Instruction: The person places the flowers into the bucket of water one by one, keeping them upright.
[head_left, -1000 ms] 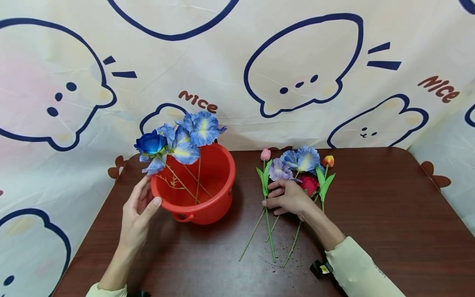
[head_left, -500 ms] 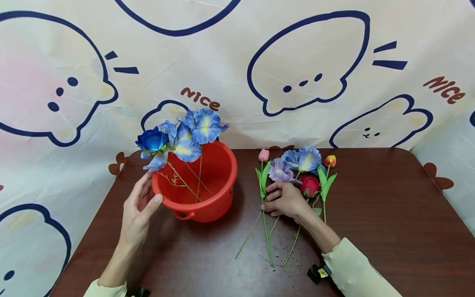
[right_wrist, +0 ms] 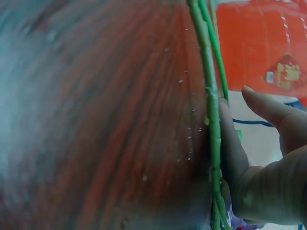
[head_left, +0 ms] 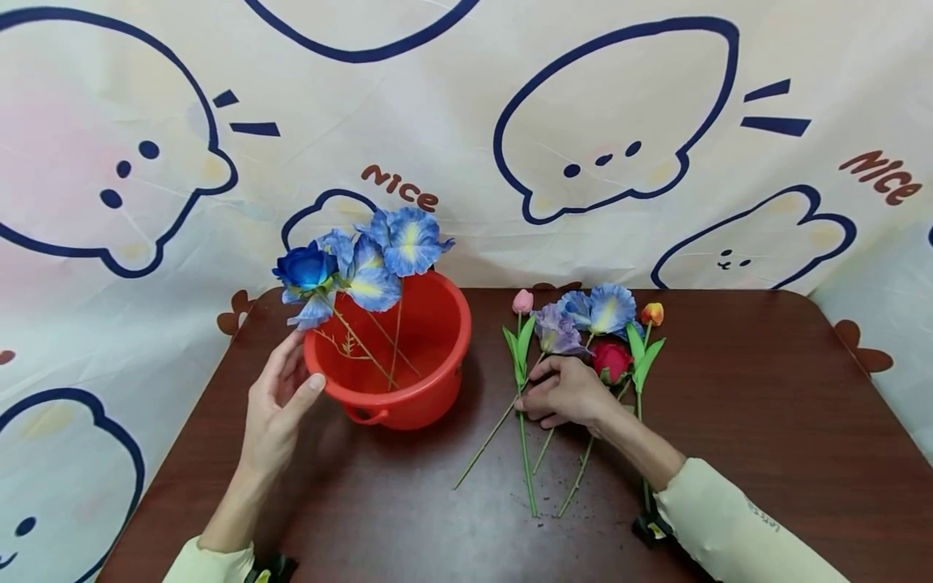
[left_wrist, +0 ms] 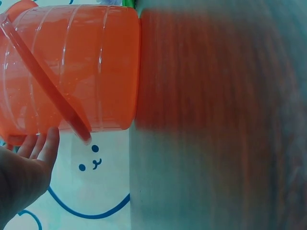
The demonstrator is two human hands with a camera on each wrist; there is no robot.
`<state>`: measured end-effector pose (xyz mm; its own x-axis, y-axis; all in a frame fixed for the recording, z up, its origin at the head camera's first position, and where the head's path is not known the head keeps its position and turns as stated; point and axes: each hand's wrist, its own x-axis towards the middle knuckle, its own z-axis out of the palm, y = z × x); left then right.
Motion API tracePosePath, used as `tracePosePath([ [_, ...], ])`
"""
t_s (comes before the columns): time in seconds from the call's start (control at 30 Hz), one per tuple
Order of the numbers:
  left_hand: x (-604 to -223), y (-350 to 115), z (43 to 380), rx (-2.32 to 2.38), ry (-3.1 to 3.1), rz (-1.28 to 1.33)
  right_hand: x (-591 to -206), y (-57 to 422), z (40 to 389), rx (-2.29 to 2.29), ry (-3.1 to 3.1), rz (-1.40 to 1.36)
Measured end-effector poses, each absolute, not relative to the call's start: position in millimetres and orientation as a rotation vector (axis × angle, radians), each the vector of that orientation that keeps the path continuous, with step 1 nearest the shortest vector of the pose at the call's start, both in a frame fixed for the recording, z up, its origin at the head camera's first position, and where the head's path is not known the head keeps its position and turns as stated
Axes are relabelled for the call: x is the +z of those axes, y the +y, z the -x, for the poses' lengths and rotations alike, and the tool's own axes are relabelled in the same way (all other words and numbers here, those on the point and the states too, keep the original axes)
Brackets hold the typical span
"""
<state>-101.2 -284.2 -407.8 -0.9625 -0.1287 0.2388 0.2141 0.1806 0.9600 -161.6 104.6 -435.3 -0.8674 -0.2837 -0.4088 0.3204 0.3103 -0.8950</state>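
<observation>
Artificial blue irises (head_left: 412,241) and a blue rose (head_left: 307,268) lean in a red bucket (head_left: 408,406). My left hand (head_left: 271,413) rests against the bucket's left side, its fingers fairly straight; the left wrist view shows fingertips (left_wrist: 52,139) touching its outer wall. Over the flowers on the table, my right hand (head_left: 568,393) has bent fingers and pinches the stem (head_left: 484,444) of a purple ruffled flower (head_left: 558,329). The exact contact is partly hidden. A pink tulip (head_left: 522,302) lies just left of that hand, its stem crossing the purple flower's.
Right of the purple flower lie a blue iris (head_left: 611,308), a red rose (head_left: 611,359) and an orange tulip (head_left: 652,314) on the brown table (head_left: 773,405). A printed cloth (head_left: 619,97) hangs behind the table. Small dark crumbs dot the table near the stem ends.
The purple flower's stem has swung, its lower end shifting left and up, and it now crosses the pink tulip's stem. My left hand stays against the bucket. The view has shifted slightly.
</observation>
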Motion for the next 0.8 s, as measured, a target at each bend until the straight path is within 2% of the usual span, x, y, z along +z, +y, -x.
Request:
tracePosePath([
  [0.37,-409.1,-283.6,102.6,-1.847,-2.187,0.074,-440.9,93.4,160.7,-1.614,2.115,-0.038],
  [0.8,-409.0,-283.6,102.2,-1.858,-2.175,0.084,-426.4,103.5,161.3,-1.730,2.056,-0.001],
])
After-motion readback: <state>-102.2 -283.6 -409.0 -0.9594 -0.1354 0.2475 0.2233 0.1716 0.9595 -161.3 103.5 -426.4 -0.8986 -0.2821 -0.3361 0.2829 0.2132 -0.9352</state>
